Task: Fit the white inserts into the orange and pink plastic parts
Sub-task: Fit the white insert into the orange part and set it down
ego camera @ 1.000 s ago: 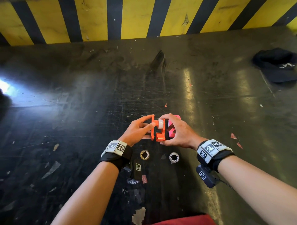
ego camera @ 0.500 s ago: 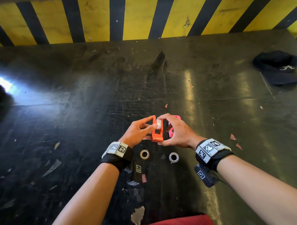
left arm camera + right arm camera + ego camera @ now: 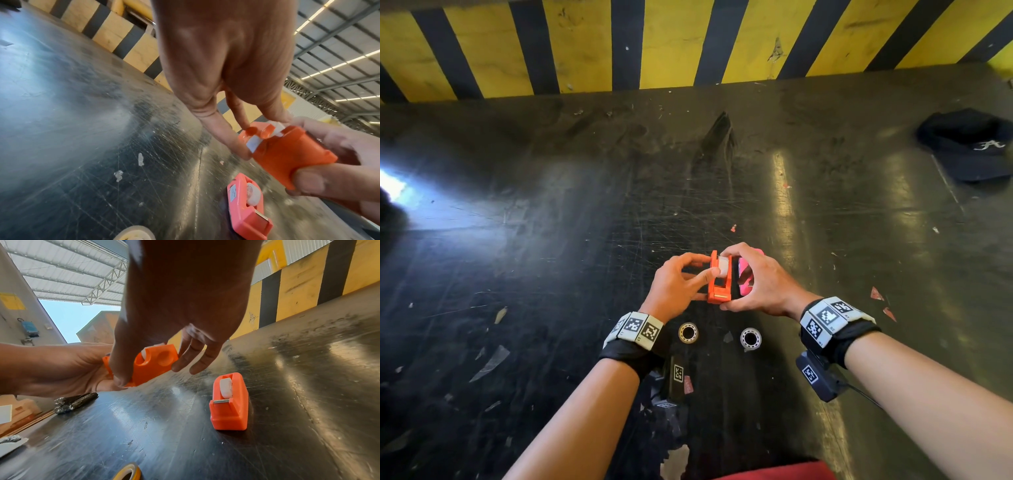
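Note:
My right hand (image 3: 756,282) grips the orange part (image 3: 719,284) above the black table, thumb under its near end and fingers over the top. A white insert (image 3: 723,266) sits in the part's slot. My left hand (image 3: 681,284) pinches that insert, with the thumb on it and the fingers against the part's left side. From the left wrist the orange part (image 3: 287,154) shows the white insert (image 3: 254,142) between its walls. The pink part (image 3: 246,206) stands on the table with a white insert (image 3: 254,194) in it, largely hidden behind my right hand in the head view.
Two tape rolls (image 3: 688,332) (image 3: 751,338) lie on the table just in front of my wrists. A black cap (image 3: 969,147) lies at the far right. A yellow-and-black striped wall (image 3: 688,41) closes the far edge. Small scraps dot the table surface.
The orange part has turned so its open slot faces me. The white insert has gone from its top edge down between its walls, under my left thumb.

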Available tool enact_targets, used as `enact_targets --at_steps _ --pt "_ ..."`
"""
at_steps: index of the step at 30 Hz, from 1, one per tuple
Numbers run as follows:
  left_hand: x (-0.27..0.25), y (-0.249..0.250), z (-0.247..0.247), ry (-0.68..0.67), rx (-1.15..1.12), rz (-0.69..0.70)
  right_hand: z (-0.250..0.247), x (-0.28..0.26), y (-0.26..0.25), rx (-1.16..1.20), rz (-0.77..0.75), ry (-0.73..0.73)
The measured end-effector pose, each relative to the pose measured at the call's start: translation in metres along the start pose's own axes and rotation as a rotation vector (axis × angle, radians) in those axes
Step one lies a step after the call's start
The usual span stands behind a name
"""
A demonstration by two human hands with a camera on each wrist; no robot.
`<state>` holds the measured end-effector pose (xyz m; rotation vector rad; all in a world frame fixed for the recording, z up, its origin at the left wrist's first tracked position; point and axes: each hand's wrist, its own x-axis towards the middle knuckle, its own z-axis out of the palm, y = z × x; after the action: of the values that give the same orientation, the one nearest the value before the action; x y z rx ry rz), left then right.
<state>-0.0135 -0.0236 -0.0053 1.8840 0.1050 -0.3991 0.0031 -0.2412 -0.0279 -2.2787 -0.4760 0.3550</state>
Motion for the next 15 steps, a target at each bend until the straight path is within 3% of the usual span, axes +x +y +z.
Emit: enact_targets --at_steps 15 --pt "-0.004 0.015 0.008 0.003 0.331 0.210 -0.001 -0.002 0.000 -0.023 0.050 -0.015"
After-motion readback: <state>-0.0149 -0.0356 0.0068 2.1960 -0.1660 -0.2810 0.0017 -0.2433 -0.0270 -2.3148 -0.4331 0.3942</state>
